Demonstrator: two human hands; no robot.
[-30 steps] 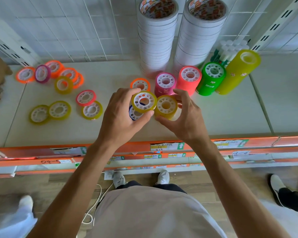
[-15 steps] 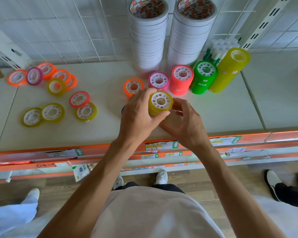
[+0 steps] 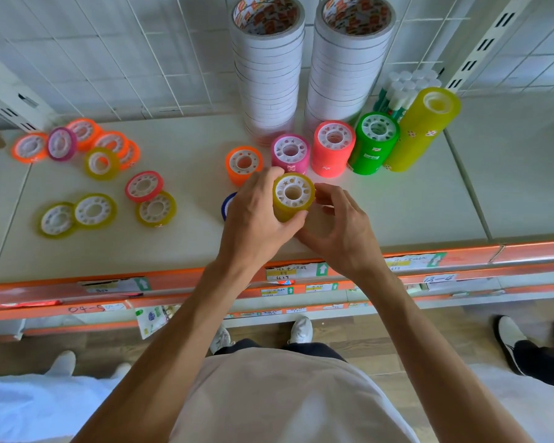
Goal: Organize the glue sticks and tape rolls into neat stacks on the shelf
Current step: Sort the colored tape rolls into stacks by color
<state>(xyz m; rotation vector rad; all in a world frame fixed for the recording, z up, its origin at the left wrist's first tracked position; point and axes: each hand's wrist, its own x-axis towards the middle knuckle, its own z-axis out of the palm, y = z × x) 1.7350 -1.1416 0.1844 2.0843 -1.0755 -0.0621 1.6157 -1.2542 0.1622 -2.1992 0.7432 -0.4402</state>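
Tape rolls: yellow stack taking shape at the shelf's front

Tape rolls are the business, and right at the near edge of the shelf (image 3: 381, 212) both hands meet around a short yellow stack (image 3: 292, 197). The left hand (image 3: 256, 215) wraps its fingers round the stack's left side, thumb under the front; the right hand (image 3: 336, 228) cups it from the right, fingers curled, tips at the wall. A blue roll (image 3: 227, 204) peeks out beside the left knuckles.

This looks like the squaring-up step: rolls joined, edges being trued. Whether the stack stands on the shelf or is held just above it, I cannot tell.

Just behind, the finished row runs orange stack (image 3: 243, 164), pink stack (image 3: 291, 153), coral stack (image 3: 333, 147), green stack (image 3: 375, 142), tall yellow stack (image 3: 424, 129), glue sticks (image 3: 406, 87) behind them. Two white towers (image 3: 267, 75) stand at the back. Off to the left, loose rolls (image 3: 93, 212) lie scattered.

Next move, as I judge it: set this stack into the row, then reach left for the loose yellows.
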